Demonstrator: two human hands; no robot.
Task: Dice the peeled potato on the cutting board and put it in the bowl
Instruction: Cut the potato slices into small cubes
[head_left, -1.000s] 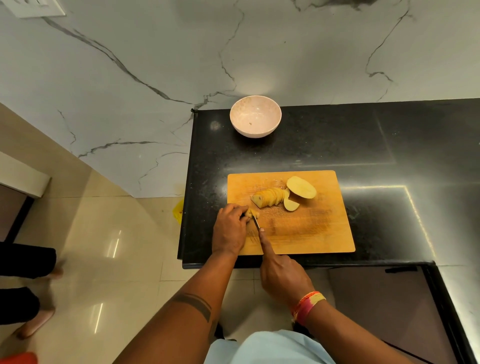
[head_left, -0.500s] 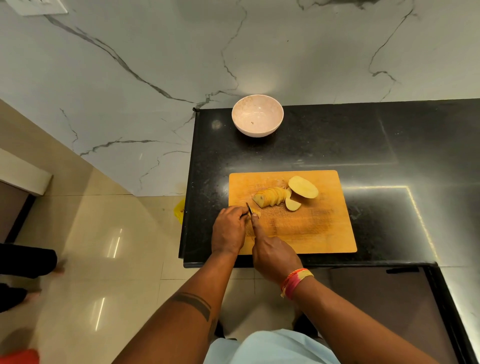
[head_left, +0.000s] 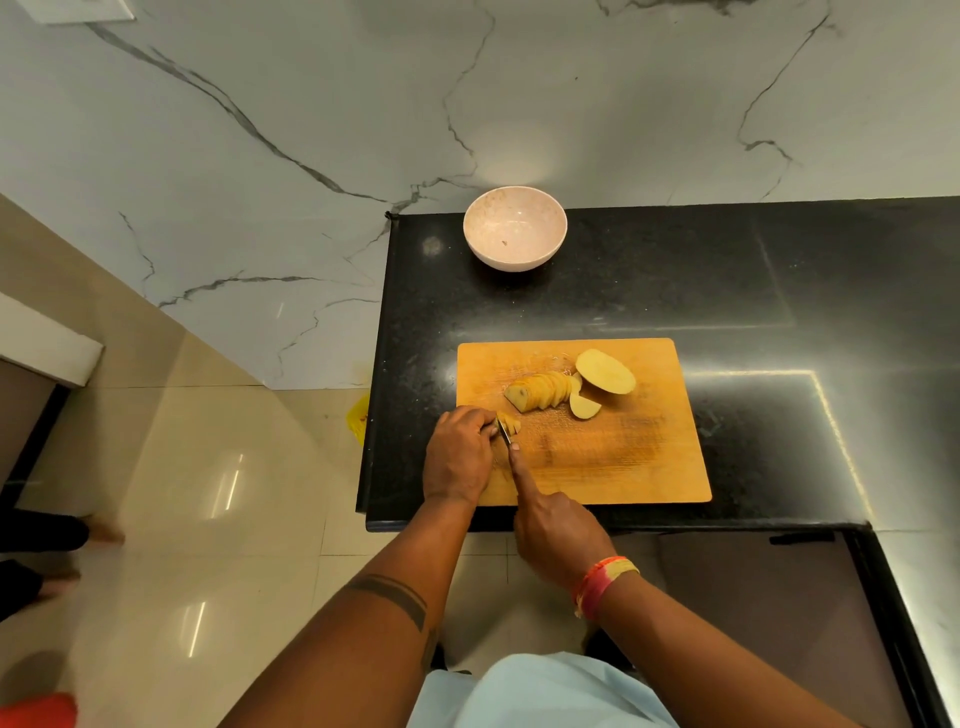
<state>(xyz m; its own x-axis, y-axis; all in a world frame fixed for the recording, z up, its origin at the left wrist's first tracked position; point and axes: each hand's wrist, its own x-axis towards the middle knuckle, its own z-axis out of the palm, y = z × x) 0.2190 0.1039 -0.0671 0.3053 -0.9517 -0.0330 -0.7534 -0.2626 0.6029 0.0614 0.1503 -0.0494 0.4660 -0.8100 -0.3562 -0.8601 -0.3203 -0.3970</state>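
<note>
A wooden cutting board (head_left: 623, 457) lies on the black counter. On its far part sit a potato half (head_left: 605, 371), a fanned row of potato slices (head_left: 543, 391) and one loose slice (head_left: 584, 406). At the board's left edge my left hand (head_left: 460, 454) holds down a small stack of potato pieces (head_left: 510, 423) with curled fingers. My right hand (head_left: 556, 535) grips a knife (head_left: 504, 432), its forefinger laid along the blade, which sits against those pieces. The pale empty bowl (head_left: 514, 228) stands at the counter's far edge.
The black counter (head_left: 727, 291) ends just left of the board, with tiled floor (head_left: 208, 493) below. A marble wall (head_left: 363, 104) rises behind the bowl. Another person's feet (head_left: 47, 545) are at the far left on the floor.
My right hand pushed forward with the knife half a second ago and has drawn back again; the blade stays at the small pieces under my left hand. The person on the left shifted their feet.
</note>
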